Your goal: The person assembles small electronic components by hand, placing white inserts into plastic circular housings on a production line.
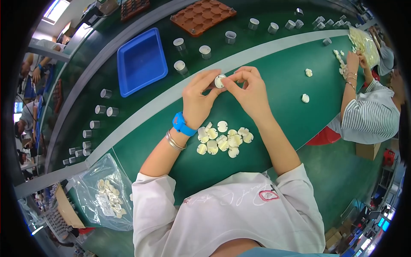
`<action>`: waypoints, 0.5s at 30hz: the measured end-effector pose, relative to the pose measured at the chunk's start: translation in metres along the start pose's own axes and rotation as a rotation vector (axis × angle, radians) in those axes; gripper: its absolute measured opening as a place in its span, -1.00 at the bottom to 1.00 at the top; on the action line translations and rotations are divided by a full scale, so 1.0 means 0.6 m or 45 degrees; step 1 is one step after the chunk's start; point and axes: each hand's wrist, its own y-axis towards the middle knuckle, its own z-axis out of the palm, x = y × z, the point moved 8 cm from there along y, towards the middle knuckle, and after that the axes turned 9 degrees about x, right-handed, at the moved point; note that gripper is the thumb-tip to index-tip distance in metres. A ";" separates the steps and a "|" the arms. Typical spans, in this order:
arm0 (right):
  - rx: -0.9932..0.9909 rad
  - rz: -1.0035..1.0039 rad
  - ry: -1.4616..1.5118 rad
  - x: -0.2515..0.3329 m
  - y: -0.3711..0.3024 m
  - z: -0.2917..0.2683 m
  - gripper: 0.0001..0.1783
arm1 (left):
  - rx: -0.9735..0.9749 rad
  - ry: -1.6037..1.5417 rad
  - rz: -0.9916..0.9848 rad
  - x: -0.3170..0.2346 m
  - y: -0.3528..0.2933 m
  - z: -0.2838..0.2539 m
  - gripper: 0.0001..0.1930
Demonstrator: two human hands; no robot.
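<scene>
Close to the belt's edge, my left hand point(198, 93) is closed around a small silver cylinder, mostly hidden by the fingers. A round cream-white cap point(219, 81) shows at its end. My right hand point(251, 92) meets it from the other side, thumb pressed on the cap and fingers curled behind. Between my forearms, a loose pile of cream-white plastic caps point(212, 147) lies on the green tabletop point(282, 115). Just beyond my hands stand silver cylinders with white tops, among them one cylinder point(180, 67) near my left fingers.
A blue tray point(142, 62) and an orange-brown moulded tray point(203, 17) lie on the dark green strip beyond the grey rail point(141, 112). Several more cylinders line it. A clear bag point(105, 195) of caps sits at lower left. At right, a co-worker's hands point(353, 60) handle small white pieces.
</scene>
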 end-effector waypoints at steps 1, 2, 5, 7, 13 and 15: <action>-0.031 -0.002 -0.123 -0.004 0.002 -0.003 -0.80 | 0.001 -0.001 0.001 0.001 -0.001 0.000 -0.61; -0.031 0.000 -0.124 -0.005 0.005 -0.005 -0.80 | 0.022 0.002 0.004 0.006 0.000 0.001 -0.62; 0.225 0.158 0.467 -0.020 0.008 0.020 -0.80 | 0.053 -0.035 0.018 0.003 0.003 0.005 -0.66; 0.195 0.150 0.567 -0.013 0.002 0.019 -0.80 | 0.064 -0.077 0.030 -0.001 0.004 0.006 -0.69; 0.021 -0.307 -0.229 0.019 -0.008 0.015 -0.83 | 0.121 -0.437 -0.200 0.022 -0.006 0.020 -0.77; 0.030 -0.316 -0.235 0.020 -0.005 0.021 -0.83 | 0.091 -0.336 -0.227 0.034 -0.006 0.014 -0.77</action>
